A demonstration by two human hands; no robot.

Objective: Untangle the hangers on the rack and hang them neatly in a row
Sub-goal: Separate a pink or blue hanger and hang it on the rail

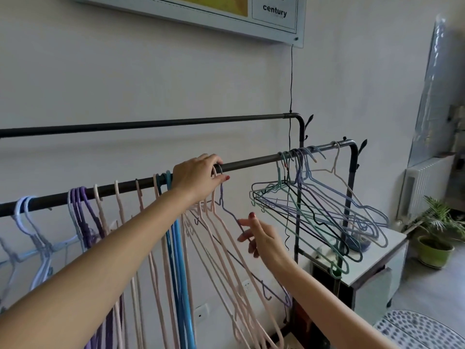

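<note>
A dark metal rack has a near rail (251, 163) and a higher far rail (151, 125). Along the near rail hang lilac, purple, pink and blue hangers (176, 248) in a row at the left. My left hand (198, 178) grips hooks on the rail, holding a pink hanger (219, 238) and a purple hanger (227, 210). My right hand (261, 238) pinches that purple hanger's shoulder lower down. A tangled bunch of green, purple, black and beige hangers (314, 212) hangs at the rail's right end.
A white cabinet (377, 263) stands behind the rack's right end. A potted plant (437, 238) and a radiator (422, 187) are at the right. A black cord (291, 79) drops from a wall board. A dotted round seat (422, 331) is bottom right.
</note>
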